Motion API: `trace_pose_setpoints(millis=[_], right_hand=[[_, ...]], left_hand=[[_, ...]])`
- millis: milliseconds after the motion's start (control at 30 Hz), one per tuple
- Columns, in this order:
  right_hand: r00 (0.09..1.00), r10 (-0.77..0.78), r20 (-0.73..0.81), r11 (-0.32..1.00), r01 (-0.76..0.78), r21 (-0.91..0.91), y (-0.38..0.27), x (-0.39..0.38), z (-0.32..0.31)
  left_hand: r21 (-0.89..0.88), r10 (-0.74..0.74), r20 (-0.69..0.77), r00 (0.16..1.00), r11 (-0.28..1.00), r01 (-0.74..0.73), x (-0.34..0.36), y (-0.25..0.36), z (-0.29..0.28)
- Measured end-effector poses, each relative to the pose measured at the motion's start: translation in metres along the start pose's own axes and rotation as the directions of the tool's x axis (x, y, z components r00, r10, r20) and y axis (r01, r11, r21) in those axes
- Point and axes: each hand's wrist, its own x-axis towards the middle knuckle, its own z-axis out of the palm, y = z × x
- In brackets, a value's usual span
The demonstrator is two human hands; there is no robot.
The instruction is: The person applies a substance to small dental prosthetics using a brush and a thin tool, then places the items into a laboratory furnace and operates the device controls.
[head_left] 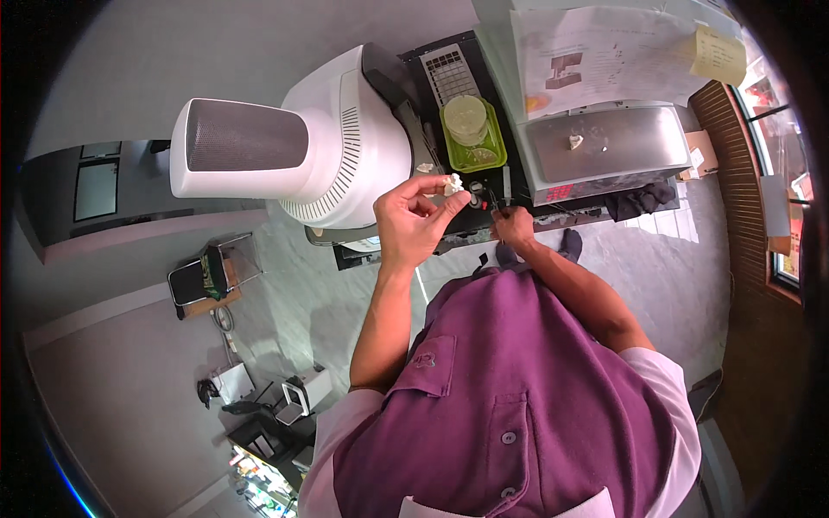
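Observation:
My left hand (414, 216) is raised over the bench's front edge, its thumb and forefinger pinching a small white tooth-like piece (453, 184). To its right, lower down, my right hand (515, 226) is closed at the edge of the dark bench (466, 226), by several small tools and little round items (477, 194). What its fingers hold, if anything, I cannot make out. Beyond both hands, a green tray (490, 138) carries a stack of pale round discs (466, 118). Another small white piece (425, 168) lies near the left hand, beside the machine.
A large white machine (345, 142) with a dark mesh panel rises at the left. At the right stands a metal-topped box (613, 142) with small white bits on it and printed sheets (596, 52) behind. A white keyboard (449, 71) lies farther back; a black cloth (641, 201) sits at the bench's right.

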Motion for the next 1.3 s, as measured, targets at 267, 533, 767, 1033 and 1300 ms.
trace_pose_setpoints(millis=[267,533,767,1033,1300], right_hand=[[0.922,-0.372,-0.107,0.832,0.28,-0.48,-0.021,-0.014,0.009],[0.983,-0.179,0.052,0.656,0.158,-0.738,-0.027,-0.004,0.0],[0.657,-0.709,0.255,0.32,0.622,-0.715,-0.023,-0.004,-0.007],[0.894,-0.424,0.147,0.562,0.387,-0.731,-0.018,-0.003,-0.013],[0.923,-0.375,0.087,0.474,0.271,-0.838,-0.044,-0.026,-0.013]], left_hand=[[0.038,0.037,-0.031,0.999,0.999,-0.036,-0.001,-0.011,-0.007],[0.009,0.175,-0.075,0.982,0.984,-0.175,-0.006,-0.027,0.001],[0.019,0.229,-0.159,0.96,0.973,-0.229,-0.023,-0.042,0.006],[0.107,0.236,-0.275,0.932,0.971,-0.214,-0.021,-0.03,-0.009],[0.154,0.217,-0.248,0.944,0.971,-0.183,-0.017,-0.02,-0.015]])
